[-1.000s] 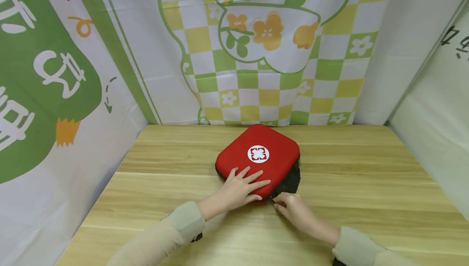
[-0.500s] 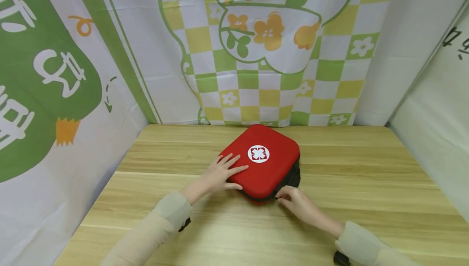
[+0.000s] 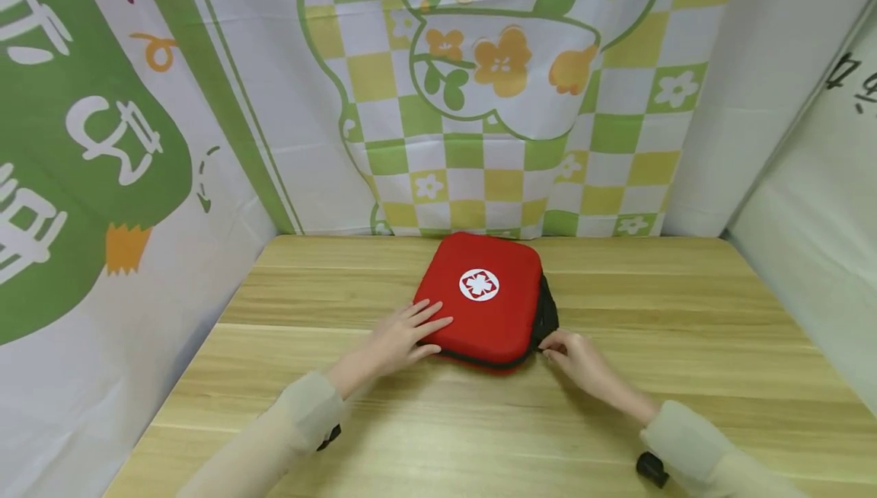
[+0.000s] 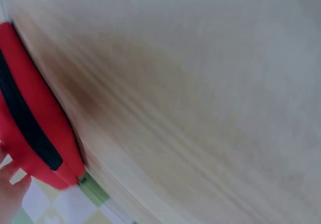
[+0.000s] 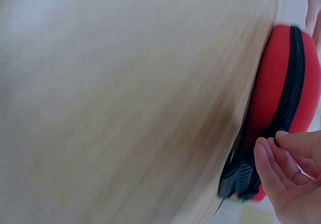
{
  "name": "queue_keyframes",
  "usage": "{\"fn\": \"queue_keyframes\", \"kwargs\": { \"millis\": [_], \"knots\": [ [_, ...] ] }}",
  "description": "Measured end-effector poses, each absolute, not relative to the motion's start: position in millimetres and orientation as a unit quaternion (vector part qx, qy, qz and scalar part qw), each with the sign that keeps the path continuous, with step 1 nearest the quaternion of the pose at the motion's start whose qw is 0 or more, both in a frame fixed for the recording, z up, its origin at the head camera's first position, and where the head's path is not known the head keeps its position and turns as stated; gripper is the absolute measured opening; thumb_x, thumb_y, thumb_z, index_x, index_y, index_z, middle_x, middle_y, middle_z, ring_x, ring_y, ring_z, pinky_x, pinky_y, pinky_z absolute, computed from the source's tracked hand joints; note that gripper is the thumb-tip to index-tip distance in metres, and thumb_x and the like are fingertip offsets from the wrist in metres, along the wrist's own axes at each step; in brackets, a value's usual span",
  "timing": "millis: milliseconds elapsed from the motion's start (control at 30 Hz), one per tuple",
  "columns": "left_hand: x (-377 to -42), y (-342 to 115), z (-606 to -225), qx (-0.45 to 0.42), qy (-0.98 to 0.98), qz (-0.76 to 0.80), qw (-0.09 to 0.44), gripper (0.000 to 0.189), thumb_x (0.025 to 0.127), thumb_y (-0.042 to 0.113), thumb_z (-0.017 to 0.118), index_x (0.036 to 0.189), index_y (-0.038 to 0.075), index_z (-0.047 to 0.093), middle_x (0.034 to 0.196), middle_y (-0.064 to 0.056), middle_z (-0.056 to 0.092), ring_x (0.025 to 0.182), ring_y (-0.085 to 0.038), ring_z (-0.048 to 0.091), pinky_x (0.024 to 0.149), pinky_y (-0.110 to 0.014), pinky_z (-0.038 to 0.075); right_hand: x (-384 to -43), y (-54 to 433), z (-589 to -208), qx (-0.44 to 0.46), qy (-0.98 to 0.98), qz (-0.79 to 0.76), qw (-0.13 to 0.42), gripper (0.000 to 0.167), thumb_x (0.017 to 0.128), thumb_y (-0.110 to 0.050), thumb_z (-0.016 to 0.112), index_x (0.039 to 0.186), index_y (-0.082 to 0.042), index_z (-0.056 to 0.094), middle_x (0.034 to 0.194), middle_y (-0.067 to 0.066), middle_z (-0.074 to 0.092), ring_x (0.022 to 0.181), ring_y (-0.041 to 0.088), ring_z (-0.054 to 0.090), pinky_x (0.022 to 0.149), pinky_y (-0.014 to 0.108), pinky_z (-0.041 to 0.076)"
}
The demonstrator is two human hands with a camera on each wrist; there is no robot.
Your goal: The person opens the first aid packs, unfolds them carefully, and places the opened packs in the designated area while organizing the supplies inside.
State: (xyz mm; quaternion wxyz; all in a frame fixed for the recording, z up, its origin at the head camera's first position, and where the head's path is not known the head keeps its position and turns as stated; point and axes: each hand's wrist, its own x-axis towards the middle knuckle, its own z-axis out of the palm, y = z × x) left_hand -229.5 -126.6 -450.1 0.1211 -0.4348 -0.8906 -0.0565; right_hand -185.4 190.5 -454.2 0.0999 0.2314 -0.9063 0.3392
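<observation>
A red first-aid case with a round white cross emblem lies on the wooden table. My left hand rests on its front left corner, fingers spread over the lid. At the front right corner, my right hand pinches a small black zipper pull between thumb and fingers; the pull is mostly hidden. In the right wrist view, a black zipper runs along the case's side above those fingers, its teeth together there. A black strap handle sticks out from the side beside the right hand.
The wooden table reaches back to a printed curtain right behind the case. White cloth walls stand at both sides. Black wrist devices show under both sleeves, one below the right cuff.
The case has turned counterclockwise, its front corner swinging right. My left hand has slid left from the lid's front to the left corner. The right hand has moved right and slightly away, still pinching.
</observation>
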Motion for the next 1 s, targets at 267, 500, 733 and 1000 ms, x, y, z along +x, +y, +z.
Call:
{"fn": "queue_keyframes", "kwargs": {
  "millis": [267,500,733,1000],
  "knots": [
    [-202,-117,-448,-0.458,-0.881,-0.051,0.106,0.051,0.085,0.039,0.054,0.132,0.021,0.044,0.136,-0.006,0.039,0.124,-0.028,0.035,0.101,-0.045,0.026,-206,208,-453,0.197,-0.914,0.337,0.112,0.009,0.072,0.011,0.063,0.079,0.006,0.065,0.075,0.014,0.064,0.064,0.02,0.059,0.055,0.025,0.047],
    [-187,-103,-443,-0.492,-0.864,-0.048,0.096,0.052,0.085,0.039,0.055,0.132,0.022,0.044,0.137,-0.004,0.039,0.124,-0.024,0.036,0.101,-0.045,0.025,-229,220,-451,0.198,-0.907,0.358,0.096,0.01,0.074,0.013,0.059,0.082,0.01,0.064,0.075,0.017,0.064,0.064,0.022,0.059,0.055,0.024,0.046],
    [-181,-89,-437,-0.524,-0.848,-0.058,0.053,0.052,0.086,0.038,0.053,0.134,0.021,0.041,0.139,-0.002,0.036,0.126,-0.02,0.033,0.101,-0.046,0.024,-249,220,-452,0.179,-0.906,0.376,0.078,0.013,0.078,0.01,0.056,0.087,0.011,0.064,0.082,0.02,0.065,0.074,0.028,0.06,0.062,0.03,0.047],
    [-177,-71,-432,-0.544,-0.838,-0.032,0.026,0.052,0.089,0.035,0.051,0.137,0.027,0.034,0.142,0.003,0.029,0.13,-0.016,0.026,0.101,-0.047,0.023,-266,212,-452,0.163,-0.905,0.388,0.055,0.014,0.08,0.007,0.055,0.09,0.01,0.065,0.082,0.019,0.065,0.074,0.024,0.06,0.065,0.03,0.047]
  ]
}}
